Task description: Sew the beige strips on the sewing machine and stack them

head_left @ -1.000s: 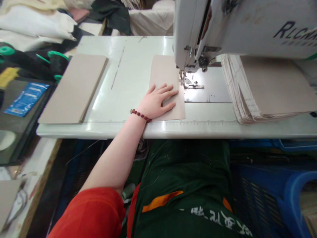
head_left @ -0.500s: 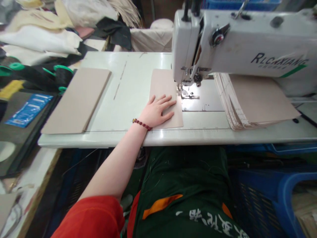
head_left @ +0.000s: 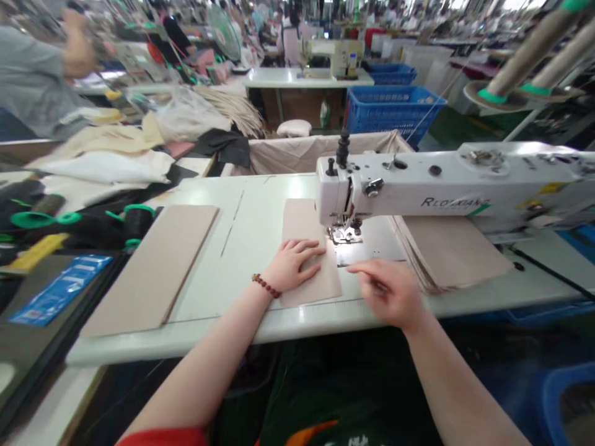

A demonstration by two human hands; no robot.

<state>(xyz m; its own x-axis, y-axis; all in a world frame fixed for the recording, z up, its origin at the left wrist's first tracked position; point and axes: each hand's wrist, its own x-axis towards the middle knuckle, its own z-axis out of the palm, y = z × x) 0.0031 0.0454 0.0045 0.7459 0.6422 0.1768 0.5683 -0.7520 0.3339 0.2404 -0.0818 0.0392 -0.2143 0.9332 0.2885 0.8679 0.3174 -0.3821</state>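
Left hand (head_left: 294, 265) flat on beige panel (head_left: 320, 288); right hand (head_left: 391, 292) near sewing machine (head_left: 400, 195).

Workshop: was a sewing place — large and crowded
Sewing machine (head_left: 404, 186): stood foremost
Thread cones (head_left: 523, 56): rose behind its right end
Second machine (head_left: 341, 57): stood on a table beyond it
People (head_left: 291, 38): showed far behind it

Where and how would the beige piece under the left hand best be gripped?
Probably by its near right corner, pinched from the front right: the beige piece lies flat, that corner is uncovered, the left hand covers its middle, and the sewing machine crowds its right edge farther back.
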